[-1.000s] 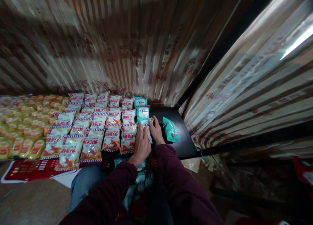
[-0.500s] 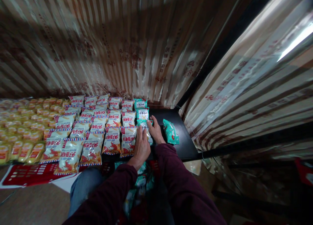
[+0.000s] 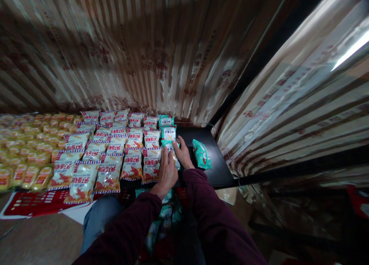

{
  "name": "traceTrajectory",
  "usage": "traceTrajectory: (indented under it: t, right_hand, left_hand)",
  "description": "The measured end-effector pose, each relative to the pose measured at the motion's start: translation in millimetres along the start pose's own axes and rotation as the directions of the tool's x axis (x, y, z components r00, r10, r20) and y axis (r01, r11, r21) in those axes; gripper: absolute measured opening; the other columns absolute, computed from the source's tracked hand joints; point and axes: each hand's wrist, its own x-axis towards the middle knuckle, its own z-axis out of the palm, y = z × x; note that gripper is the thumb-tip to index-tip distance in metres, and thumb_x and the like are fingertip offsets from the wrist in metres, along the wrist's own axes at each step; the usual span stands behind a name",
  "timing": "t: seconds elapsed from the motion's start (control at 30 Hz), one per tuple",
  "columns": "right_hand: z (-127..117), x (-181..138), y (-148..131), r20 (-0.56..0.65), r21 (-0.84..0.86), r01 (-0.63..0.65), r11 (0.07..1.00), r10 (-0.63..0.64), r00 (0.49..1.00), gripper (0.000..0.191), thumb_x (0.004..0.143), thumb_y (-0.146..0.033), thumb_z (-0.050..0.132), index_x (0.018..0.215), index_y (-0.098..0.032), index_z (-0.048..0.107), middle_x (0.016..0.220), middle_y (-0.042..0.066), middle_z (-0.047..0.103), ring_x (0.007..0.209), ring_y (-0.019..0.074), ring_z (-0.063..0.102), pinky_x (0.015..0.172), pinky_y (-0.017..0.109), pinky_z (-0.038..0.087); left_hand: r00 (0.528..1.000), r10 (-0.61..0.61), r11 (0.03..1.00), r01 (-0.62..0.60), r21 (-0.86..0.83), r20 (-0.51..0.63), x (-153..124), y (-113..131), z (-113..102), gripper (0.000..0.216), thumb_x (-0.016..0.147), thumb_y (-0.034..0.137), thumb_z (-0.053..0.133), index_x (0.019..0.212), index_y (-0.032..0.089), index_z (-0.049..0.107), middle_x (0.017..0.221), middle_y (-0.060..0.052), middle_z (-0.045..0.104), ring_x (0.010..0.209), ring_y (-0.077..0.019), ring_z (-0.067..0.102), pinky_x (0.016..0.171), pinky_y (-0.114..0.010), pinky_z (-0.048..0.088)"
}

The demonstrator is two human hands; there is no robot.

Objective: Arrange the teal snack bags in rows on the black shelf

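Note:
A teal snack bag with a white label lies at the front of a short teal column, on the right part of a black shelf. Across its left side rests my left hand, fingers straight and close together. My right hand touches its right side, with thumb and fingers apart. Between them the hands hide much of the bag. Behind it lie two more teal bags, the nearer one and the farther one. Another teal bag lies on its own, right of my right hand.
Rows of white-and-red snack bags fill the shelf to the left, then yellow packets. Striped plastic sheeting hangs behind. The black shelf ends at the right. More teal bags lie below, between my arms. A red basket stands lower left.
Both hands stay on the same teal bag with hardly any movement. The view has shifted very slightly.

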Motion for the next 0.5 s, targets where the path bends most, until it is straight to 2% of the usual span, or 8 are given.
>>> traceTrajectory:
  t: [0.13, 0.5]
  right_hand:
    - [-2, -5, 2, -0.03, 0.015, -0.02, 1.0, 0.021, 0.999, 0.066, 0.086, -0.051, 0.052, 0.142, -0.019, 0.038, 0.128, 0.013, 0.06, 0.114, 0.0253, 0.06, 0.099, 0.041, 0.044]
    - [-9, -39, 11, -0.114, 0.004, 0.003, 1.0, -0.003, 0.993, 0.064, 0.085, -0.048, 0.051, 0.139, -0.015, 0.042, 0.127, 0.015, 0.061, 0.114, 0.0253, 0.06, 0.1, 0.043, 0.045]
  left_hand:
    - [1.0, -0.009, 1.0, 0.009, 0.008, 0.002, -3, 3, 0, 0.063, 0.079, 0.004, 0.039, 0.141, 0.005, 0.033, 0.157, -0.02, 0.015, 0.146, -0.0315, 0.01, 0.117, -0.051, 0.025]
    - [0.999, 0.025, 0.998, -0.027, 0.062, 0.028, -21, 13, -4, 0.065, 0.075, 0.004, 0.044, 0.139, 0.004, 0.037, 0.156, -0.022, 0.019, 0.146, -0.0329, 0.011, 0.117, -0.052, 0.023]
